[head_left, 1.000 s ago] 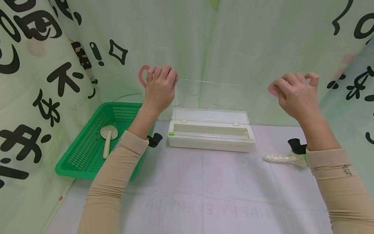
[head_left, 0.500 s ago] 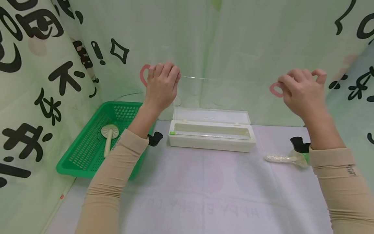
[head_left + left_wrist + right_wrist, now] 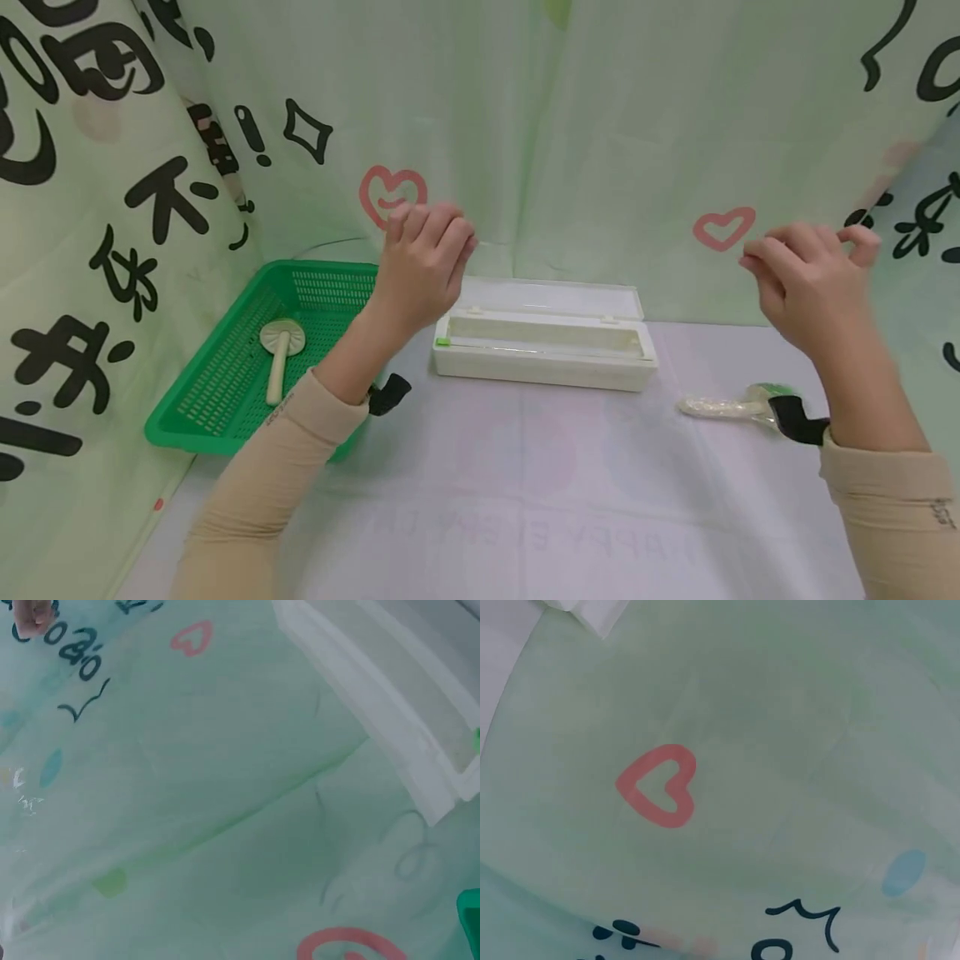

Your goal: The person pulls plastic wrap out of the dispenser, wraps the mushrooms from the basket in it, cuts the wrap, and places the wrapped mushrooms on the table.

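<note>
Both hands are raised in front of the curtain, with a thin sheet of clear cling film (image 3: 497, 244) faintly showing between them. My left hand (image 3: 427, 262) pinches its left end with curled fingers, in front of the basket's right side and the box's left end. On the right, my right hand (image 3: 813, 287) pinches the other end between thumb and fingers; these fingers also show at the top left of the left wrist view. Most of the film is nearly invisible. Below stands a white cling film dispenser box (image 3: 543, 371), its lid (image 3: 555, 298) raised and a green slider (image 3: 443, 342) at its left.
A green basket (image 3: 202, 446) at the left holds a cream tool (image 3: 277, 367) with a round head and handle. An object wrapped in clear plastic (image 3: 720, 407), green at one end, lies at right on the white tablecloth (image 3: 540, 483). A printed curtain (image 3: 600, 125) encloses the back and sides.
Both hands have come down, and the right hand has moved further right. The film between them has lowered too, uncovering the pink hearts on the curtain.
</note>
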The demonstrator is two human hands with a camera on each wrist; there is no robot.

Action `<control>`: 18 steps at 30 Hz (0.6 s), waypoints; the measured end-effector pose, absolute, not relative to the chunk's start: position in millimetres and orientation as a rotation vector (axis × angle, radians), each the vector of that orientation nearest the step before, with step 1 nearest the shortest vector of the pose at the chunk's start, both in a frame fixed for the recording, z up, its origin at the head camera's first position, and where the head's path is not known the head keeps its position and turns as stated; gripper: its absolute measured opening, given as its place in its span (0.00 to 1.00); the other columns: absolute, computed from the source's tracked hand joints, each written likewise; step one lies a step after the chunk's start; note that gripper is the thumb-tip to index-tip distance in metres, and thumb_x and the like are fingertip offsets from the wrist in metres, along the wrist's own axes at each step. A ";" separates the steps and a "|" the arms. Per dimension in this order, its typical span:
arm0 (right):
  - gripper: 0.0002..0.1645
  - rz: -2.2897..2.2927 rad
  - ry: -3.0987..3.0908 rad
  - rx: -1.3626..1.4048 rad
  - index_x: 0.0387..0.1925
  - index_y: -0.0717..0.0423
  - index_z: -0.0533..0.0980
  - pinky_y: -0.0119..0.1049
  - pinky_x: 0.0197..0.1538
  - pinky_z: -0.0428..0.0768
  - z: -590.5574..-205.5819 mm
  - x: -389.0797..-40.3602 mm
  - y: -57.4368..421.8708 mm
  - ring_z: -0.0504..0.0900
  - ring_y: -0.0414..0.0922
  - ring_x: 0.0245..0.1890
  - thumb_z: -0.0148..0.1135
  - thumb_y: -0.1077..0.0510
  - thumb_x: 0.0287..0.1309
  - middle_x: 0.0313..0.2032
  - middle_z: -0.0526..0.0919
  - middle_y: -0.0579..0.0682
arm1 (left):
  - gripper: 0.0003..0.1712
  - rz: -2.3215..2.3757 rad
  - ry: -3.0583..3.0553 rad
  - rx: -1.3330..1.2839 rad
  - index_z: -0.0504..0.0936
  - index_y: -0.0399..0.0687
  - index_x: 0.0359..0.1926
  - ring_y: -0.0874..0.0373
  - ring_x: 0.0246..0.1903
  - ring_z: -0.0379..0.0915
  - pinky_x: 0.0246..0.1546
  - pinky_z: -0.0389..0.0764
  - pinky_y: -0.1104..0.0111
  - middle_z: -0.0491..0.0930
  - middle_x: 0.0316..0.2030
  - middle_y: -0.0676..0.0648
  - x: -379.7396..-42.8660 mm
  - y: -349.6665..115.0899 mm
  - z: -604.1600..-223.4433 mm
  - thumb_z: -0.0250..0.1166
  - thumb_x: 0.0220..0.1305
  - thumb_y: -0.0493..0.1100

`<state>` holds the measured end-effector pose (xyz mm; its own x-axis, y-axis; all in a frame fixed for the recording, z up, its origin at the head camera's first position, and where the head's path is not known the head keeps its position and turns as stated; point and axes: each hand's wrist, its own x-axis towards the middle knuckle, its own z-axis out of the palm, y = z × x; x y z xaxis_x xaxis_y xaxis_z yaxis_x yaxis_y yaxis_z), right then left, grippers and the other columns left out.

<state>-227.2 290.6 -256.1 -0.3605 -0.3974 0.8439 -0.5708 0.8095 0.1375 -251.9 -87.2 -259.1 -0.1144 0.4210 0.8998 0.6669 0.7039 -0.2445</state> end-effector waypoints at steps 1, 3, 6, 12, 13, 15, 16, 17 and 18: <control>0.21 0.215 -1.999 0.733 0.30 0.68 0.76 0.62 0.46 0.49 -258.9 -219.9 291.1 0.67 0.62 0.30 0.49 0.53 0.65 0.29 0.73 0.64 | 0.09 -0.267 -1.722 -0.892 0.72 0.38 0.32 0.48 0.34 0.63 0.41 0.61 0.56 0.72 0.33 0.42 -246.5 -87.6 -263.8 0.49 0.66 0.39; 0.26 0.206 -1.991 0.760 0.28 0.69 0.76 0.62 0.44 0.49 -266.3 -205.2 291.4 0.67 0.61 0.29 0.46 0.50 0.66 0.28 0.73 0.64 | 0.11 -0.273 -1.683 -0.929 0.72 0.38 0.31 0.48 0.33 0.63 0.39 0.61 0.56 0.72 0.32 0.42 -234.8 -89.3 -274.6 0.47 0.68 0.40; 0.27 0.232 -1.933 0.818 0.25 0.69 0.76 0.61 0.40 0.50 -282.4 -185.0 289.9 0.68 0.61 0.26 0.47 0.50 0.66 0.25 0.74 0.64 | 0.14 -0.276 -1.637 -0.972 0.71 0.39 0.30 0.49 0.31 0.64 0.37 0.62 0.57 0.73 0.31 0.43 -216.8 -93.7 -294.1 0.45 0.68 0.41; 0.27 0.318 -1.875 0.958 0.18 0.65 0.75 0.54 0.39 0.53 -320.1 -146.9 280.8 0.68 0.54 0.23 0.46 0.50 0.66 0.20 0.75 0.58 | 0.14 -0.261 -1.614 -1.067 0.72 0.40 0.27 0.51 0.30 0.65 0.36 0.64 0.59 0.74 0.30 0.44 -186.3 -106.9 -341.5 0.44 0.66 0.39; 0.27 0.332 -1.872 0.975 0.17 0.64 0.74 0.52 0.40 0.54 -325.7 -141.5 278.4 0.68 0.53 0.23 0.46 0.50 0.66 0.20 0.75 0.56 | 0.14 -0.258 -1.621 -1.092 0.72 0.40 0.27 0.52 0.30 0.65 0.37 0.64 0.59 0.74 0.29 0.45 -182.2 -109.3 -350.2 0.44 0.65 0.38; 0.26 0.348 -1.877 1.011 0.17 0.61 0.74 0.46 0.43 0.56 -336.8 -131.9 274.6 0.68 0.50 0.23 0.45 0.51 0.66 0.20 0.74 0.54 | 0.15 -0.248 -1.658 -1.152 0.73 0.42 0.26 0.53 0.30 0.65 0.38 0.65 0.60 0.74 0.29 0.46 -173.6 -113.9 -367.3 0.43 0.65 0.39; 0.26 0.360 -1.883 1.028 0.17 0.60 0.74 0.43 0.45 0.56 -343.3 -127.3 272.9 0.68 0.49 0.23 0.44 0.51 0.66 0.20 0.74 0.52 | 0.16 -0.243 -1.689 -1.187 0.73 0.43 0.25 0.54 0.30 0.66 0.39 0.65 0.60 0.74 0.28 0.47 -169.3 -116.5 -376.1 0.42 0.65 0.39; 0.25 0.369 -1.891 1.047 0.17 0.59 0.73 0.42 0.45 0.56 -351.1 -123.1 272.5 0.68 0.47 0.23 0.44 0.51 0.66 0.20 0.74 0.51 | 0.16 -0.230 -1.720 -1.220 0.73 0.44 0.25 0.54 0.30 0.66 0.39 0.65 0.60 0.74 0.28 0.48 -165.0 -118.7 -384.6 0.42 0.65 0.40; 0.25 0.381 -1.916 1.059 0.16 0.57 0.73 0.40 0.47 0.55 -359.5 -118.7 273.2 0.68 0.45 0.24 0.44 0.51 0.66 0.20 0.74 0.50 | 0.17 -0.214 -1.744 -1.252 0.74 0.44 0.25 0.55 0.30 0.67 0.40 0.65 0.61 0.74 0.28 0.49 -161.5 -120.6 -392.9 0.41 0.64 0.40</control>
